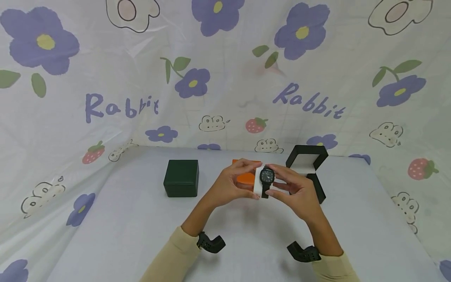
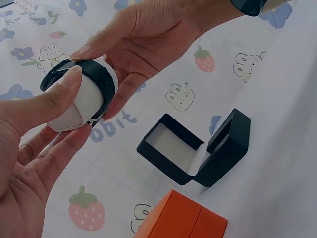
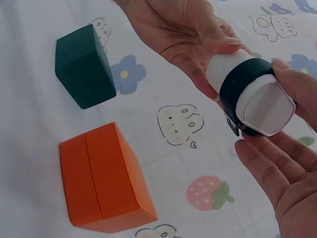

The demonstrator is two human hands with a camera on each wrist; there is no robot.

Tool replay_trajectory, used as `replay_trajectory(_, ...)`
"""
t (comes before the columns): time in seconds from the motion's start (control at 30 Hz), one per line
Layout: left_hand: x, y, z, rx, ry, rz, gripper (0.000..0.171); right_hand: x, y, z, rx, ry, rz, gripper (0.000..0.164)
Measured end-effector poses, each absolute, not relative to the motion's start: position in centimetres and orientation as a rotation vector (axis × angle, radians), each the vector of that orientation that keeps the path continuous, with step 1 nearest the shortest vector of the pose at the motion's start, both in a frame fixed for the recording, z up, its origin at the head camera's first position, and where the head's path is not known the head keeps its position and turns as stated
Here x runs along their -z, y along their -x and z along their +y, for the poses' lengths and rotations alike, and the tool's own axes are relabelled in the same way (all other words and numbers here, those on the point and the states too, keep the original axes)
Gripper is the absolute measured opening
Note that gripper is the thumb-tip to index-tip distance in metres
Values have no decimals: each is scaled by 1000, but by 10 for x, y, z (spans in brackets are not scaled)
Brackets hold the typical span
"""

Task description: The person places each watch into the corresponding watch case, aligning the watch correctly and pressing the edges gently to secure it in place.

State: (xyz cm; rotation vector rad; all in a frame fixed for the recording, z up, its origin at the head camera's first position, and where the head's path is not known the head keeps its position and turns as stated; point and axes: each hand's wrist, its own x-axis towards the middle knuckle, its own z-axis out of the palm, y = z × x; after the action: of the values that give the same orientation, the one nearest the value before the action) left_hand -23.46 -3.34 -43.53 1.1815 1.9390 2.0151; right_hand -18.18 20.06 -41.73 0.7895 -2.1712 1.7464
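A wristwatch (image 1: 266, 176) with a dark dial and black strap wraps around a white watch cushion (image 1: 258, 183), lifted above the table between both hands. My left hand (image 1: 225, 187) pinches the cushion's left end between thumb and fingers. On the other side, my right hand (image 1: 300, 192) grips the watch and cushion with thumb and fingertips. The right wrist view shows the cushion's flat end (image 3: 267, 109) and the strap looped about its middle. Behind the right hand an open black watch box (image 2: 220, 153) stands with its lid raised and a white lining inside.
A closed orange box (image 3: 106, 178) stands behind the hands, partly hidden by the left one in the head view. Left of it sits a closed dark green box (image 1: 181, 178). A patterned cloth (image 1: 218, 105) hangs behind the white table (image 1: 123, 219).
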Motion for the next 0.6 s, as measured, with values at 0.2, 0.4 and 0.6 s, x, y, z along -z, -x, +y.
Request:
replay_trajectory(0.2,436,233,-33,-1994,-1204,1955,81,418,182,198,-1731,-746,-2192,60)
replay_trajectory(0.4,437,232,-33,-1966,-1217,1978,80,417,180,193,-1790,-737,-2188,56)
replay_trajectory(0.6,436,233,-33,-1962,-1216,1983,81,420,180,192,-1822,-725,-2175,57)
